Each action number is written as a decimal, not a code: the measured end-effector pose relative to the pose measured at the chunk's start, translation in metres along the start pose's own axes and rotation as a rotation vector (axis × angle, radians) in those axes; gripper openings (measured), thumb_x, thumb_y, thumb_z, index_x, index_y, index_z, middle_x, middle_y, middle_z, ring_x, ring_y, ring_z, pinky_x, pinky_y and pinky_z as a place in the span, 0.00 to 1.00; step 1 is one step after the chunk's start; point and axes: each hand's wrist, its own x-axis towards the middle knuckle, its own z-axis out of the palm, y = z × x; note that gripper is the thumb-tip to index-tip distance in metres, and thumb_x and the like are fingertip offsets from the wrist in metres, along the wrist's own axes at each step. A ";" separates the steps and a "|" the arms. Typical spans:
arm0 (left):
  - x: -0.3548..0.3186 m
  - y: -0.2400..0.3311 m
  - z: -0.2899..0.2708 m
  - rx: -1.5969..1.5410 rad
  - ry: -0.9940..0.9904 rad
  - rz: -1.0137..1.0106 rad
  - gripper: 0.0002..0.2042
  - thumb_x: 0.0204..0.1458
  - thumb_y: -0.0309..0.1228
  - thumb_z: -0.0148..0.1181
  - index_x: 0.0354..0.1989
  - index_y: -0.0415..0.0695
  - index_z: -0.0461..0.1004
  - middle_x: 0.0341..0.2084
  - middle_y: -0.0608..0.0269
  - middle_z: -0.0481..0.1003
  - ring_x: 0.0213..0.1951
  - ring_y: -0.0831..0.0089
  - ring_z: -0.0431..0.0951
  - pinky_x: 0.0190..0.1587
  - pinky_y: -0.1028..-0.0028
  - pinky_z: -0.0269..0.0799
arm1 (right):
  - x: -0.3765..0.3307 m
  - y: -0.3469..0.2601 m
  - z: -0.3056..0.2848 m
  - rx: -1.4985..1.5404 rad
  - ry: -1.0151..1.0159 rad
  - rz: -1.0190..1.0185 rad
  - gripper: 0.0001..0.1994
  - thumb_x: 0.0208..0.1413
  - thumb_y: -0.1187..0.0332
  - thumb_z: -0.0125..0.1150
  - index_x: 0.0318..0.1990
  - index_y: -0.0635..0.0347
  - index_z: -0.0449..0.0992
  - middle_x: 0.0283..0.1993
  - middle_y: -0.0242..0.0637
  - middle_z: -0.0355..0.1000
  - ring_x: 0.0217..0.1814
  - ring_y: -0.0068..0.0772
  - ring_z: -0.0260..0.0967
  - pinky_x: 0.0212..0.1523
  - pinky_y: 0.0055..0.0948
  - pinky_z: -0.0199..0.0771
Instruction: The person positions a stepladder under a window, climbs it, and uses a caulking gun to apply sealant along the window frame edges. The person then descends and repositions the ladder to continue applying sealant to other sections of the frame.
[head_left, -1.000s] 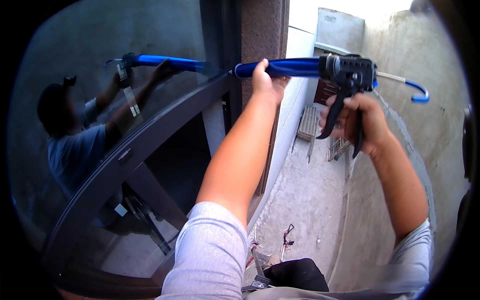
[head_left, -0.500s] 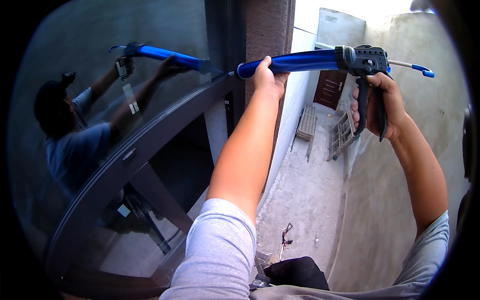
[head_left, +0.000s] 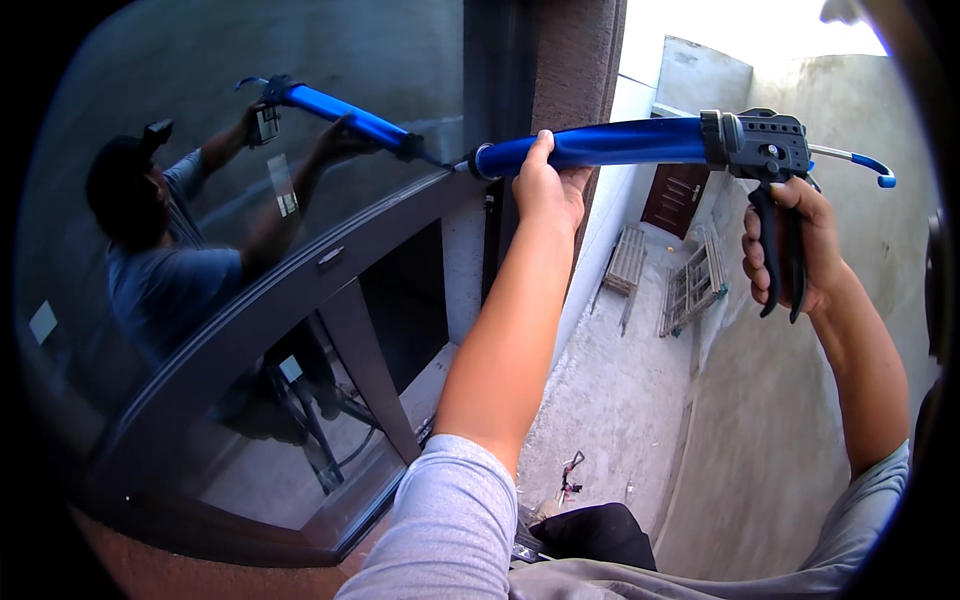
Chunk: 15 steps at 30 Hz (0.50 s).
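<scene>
A blue caulking gun (head_left: 630,142) lies almost level across the upper view, its nozzle pointing left. The nozzle tip (head_left: 459,167) is at the lower edge of the dark window pane (head_left: 400,60), by the frame; whether it touches, I cannot tell. My left hand (head_left: 550,188) cradles the barrel from below near its front end, thumb up along the near side. At the rear, my right hand (head_left: 800,235) wraps round the black handle and trigger, which are squeezed close together. A metal rod with a blue hooked end (head_left: 886,180) sticks out behind.
The dark window frame (head_left: 300,290) curves along the left, with my reflection in the glass. Far below is a concrete ground (head_left: 600,400) with metal racks (head_left: 692,285) and a brown door (head_left: 673,200). A grey wall (head_left: 780,420) rises on the right.
The view has shifted, so the window and gun sit farther right and slightly lower. My right hand has drawn the handle and trigger closer together. Both hands keep their hold.
</scene>
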 end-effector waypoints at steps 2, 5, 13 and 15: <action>-0.012 0.008 -0.003 -0.023 -0.016 0.018 0.24 0.65 0.32 0.57 0.62 0.31 0.56 0.59 0.41 0.63 0.60 0.46 0.71 0.63 0.47 0.73 | -0.013 0.000 0.006 0.020 -0.015 -0.010 0.24 0.57 0.45 0.50 0.27 0.61 0.73 0.18 0.43 0.71 0.11 0.41 0.69 0.12 0.41 0.75; -0.033 0.023 -0.006 -0.026 -0.062 0.043 0.23 0.64 0.32 0.59 0.60 0.32 0.59 0.57 0.42 0.64 0.59 0.48 0.72 0.63 0.48 0.74 | -0.028 0.002 0.010 0.046 -0.073 0.008 0.24 0.57 0.46 0.51 0.27 0.61 0.73 0.18 0.44 0.71 0.11 0.42 0.69 0.12 0.42 0.75; -0.095 0.051 -0.003 -0.047 -0.062 0.107 0.21 0.61 0.33 0.63 0.54 0.33 0.64 0.51 0.45 0.69 0.54 0.52 0.76 0.61 0.51 0.76 | -0.075 0.011 0.020 0.126 -0.222 -0.003 0.25 0.59 0.48 0.47 0.25 0.65 0.74 0.18 0.49 0.72 0.12 0.45 0.71 0.12 0.44 0.76; -0.105 0.058 -0.003 -0.047 -0.074 0.124 0.20 0.61 0.33 0.64 0.54 0.33 0.65 0.52 0.45 0.69 0.54 0.52 0.76 0.61 0.51 0.75 | -0.078 0.013 0.017 0.149 -0.272 -0.015 0.25 0.60 0.50 0.47 0.28 0.67 0.76 0.21 0.53 0.74 0.13 0.48 0.73 0.14 0.48 0.79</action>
